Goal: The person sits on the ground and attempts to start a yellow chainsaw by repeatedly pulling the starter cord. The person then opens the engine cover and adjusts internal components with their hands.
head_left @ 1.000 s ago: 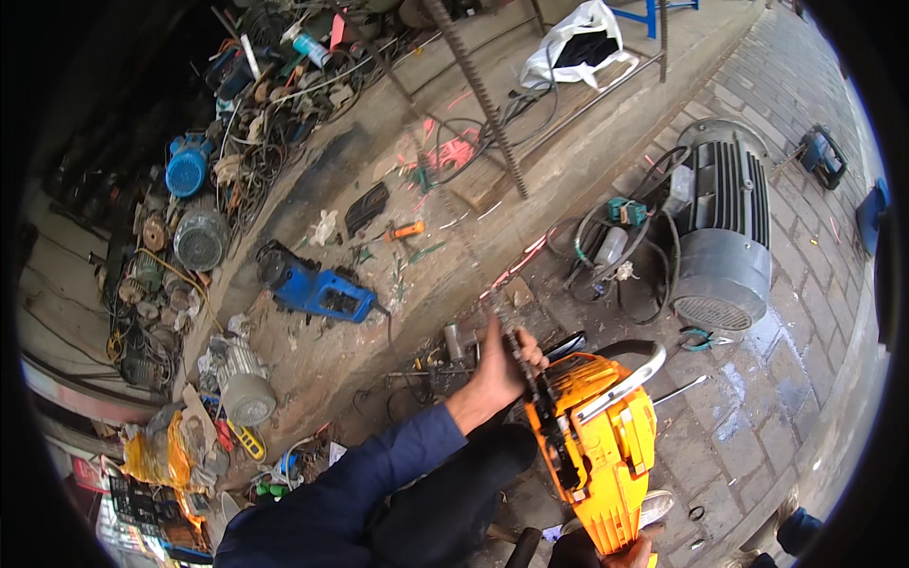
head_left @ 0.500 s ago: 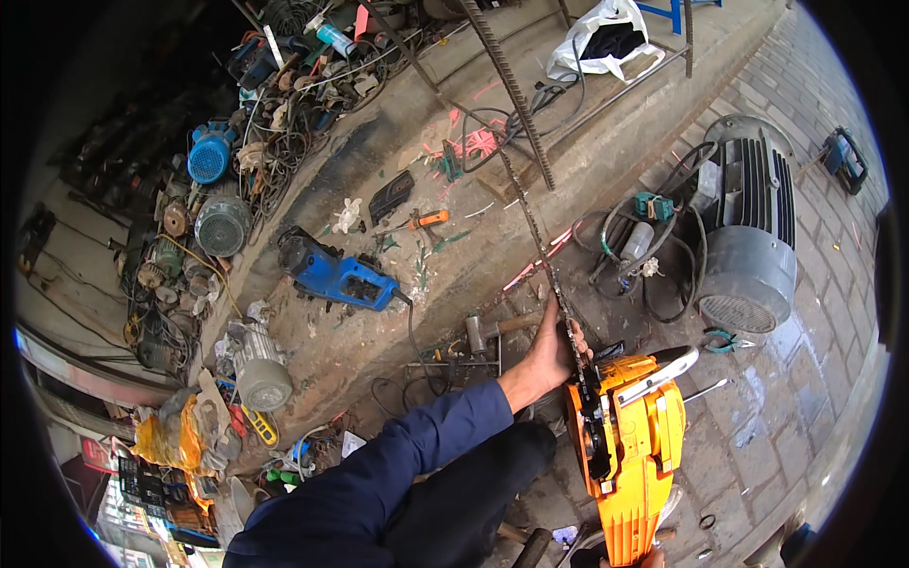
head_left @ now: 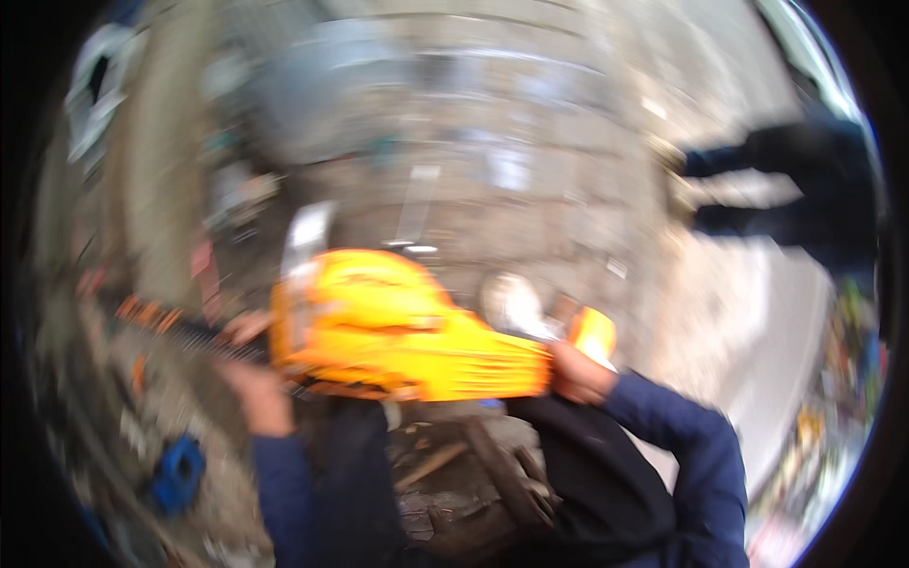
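A bright orange chainsaw (head_left: 379,331) lies crosswise in front of my knees, blurred by motion. Its dark guide bar (head_left: 175,327) runs out to the left. My left hand (head_left: 258,388) is closed round the bar close to the saw's body, thumb and fingers on opposite sides. At the opposite end, my right hand (head_left: 579,371) grips the rear of the saw; its fingers are partly hidden. A pale metal guard (head_left: 308,237) sticks up from the body. Beside my right hand is another orange piece (head_left: 595,333), too smeared to name.
A blue power tool (head_left: 178,473) lies at the lower left. The grey motor (head_left: 322,90) stands on the paving beyond the saw. Wooden-handled tools (head_left: 502,473) lie between my legs. At the right a person in dark clothes (head_left: 795,189) stands near the pale kerb.
The view has swung to the right. The chainsaw, its bar pointing away before, now lies sideways with the bar to the left. My right hand has come fully into sight.
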Motion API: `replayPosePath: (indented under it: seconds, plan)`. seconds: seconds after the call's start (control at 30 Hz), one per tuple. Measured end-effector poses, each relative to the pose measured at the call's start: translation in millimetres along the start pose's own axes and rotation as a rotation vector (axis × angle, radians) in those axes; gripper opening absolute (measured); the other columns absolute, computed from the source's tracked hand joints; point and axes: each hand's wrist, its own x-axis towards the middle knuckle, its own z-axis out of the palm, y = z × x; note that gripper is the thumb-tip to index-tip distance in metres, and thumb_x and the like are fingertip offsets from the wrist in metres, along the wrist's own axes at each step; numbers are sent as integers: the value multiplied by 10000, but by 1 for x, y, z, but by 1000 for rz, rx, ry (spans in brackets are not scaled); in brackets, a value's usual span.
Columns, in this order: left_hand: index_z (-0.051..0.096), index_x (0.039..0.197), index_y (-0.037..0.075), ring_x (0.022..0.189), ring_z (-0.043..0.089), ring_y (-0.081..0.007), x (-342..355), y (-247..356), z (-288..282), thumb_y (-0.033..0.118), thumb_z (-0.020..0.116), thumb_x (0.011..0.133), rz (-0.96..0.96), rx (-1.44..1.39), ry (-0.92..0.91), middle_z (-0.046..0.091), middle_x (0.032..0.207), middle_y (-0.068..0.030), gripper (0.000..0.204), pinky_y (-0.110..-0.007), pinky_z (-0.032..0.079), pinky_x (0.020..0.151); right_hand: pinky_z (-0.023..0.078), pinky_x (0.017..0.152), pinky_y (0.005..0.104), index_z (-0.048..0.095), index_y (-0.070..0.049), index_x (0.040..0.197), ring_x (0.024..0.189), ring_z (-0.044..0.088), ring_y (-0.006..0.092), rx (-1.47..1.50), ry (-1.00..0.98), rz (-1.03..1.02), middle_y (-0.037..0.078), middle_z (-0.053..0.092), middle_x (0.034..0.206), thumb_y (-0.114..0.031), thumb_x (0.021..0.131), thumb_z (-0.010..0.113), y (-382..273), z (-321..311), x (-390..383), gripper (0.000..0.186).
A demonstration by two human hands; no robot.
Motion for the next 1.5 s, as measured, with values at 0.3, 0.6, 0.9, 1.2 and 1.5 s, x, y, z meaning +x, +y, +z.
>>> replayPosePath:
  seconds: [0.3,0.6,0.9,1.2,1.5]
  plan:
    - [611,1237,81,1149,632,-299,-54,54,0,400,578,1002,202,669,261,688,1148,-100,398,-536,500,1022,559,938,448,611,17,1262,1039,693,290,-21,12,-3,170,705,1178,-255,1057,386,-1,24,-11,408]
    - [640,1210,-1,845,698,-173,-24,247,54,177,691,970,1074,1627,711,695,1013,-79,303,-327,554,720,564,990,487,585,-6,1398,1174,693,321,126,-137,-5,168,693,1336,-366,1065,340,22,-8,-24,548]
    - [730,1171,23,969,738,-299,63,350,94,349,732,942,1096,2193,720,753,1114,-193,398,-407,549,861,571,966,513,578,-52,1428,1197,680,308,-4,72,38,136,689,1351,-453,1072,354,-7,-31,-35,581]
    - [650,1191,-89,1133,675,-461,69,454,163,368,683,933,1276,1692,1276,694,1193,-328,525,-477,519,995,581,913,488,591,-66,1413,1149,693,296,-76,167,88,123,703,1320,-457,1087,369,-20,4,-49,556]
    - [596,1129,-41,923,692,-322,16,375,85,264,595,1024,1329,1650,1117,692,1007,-195,322,-431,531,834,592,860,463,605,-79,1398,1100,706,284,-123,182,83,109,716,1290,-461,1101,384,-22,6,-58,532]
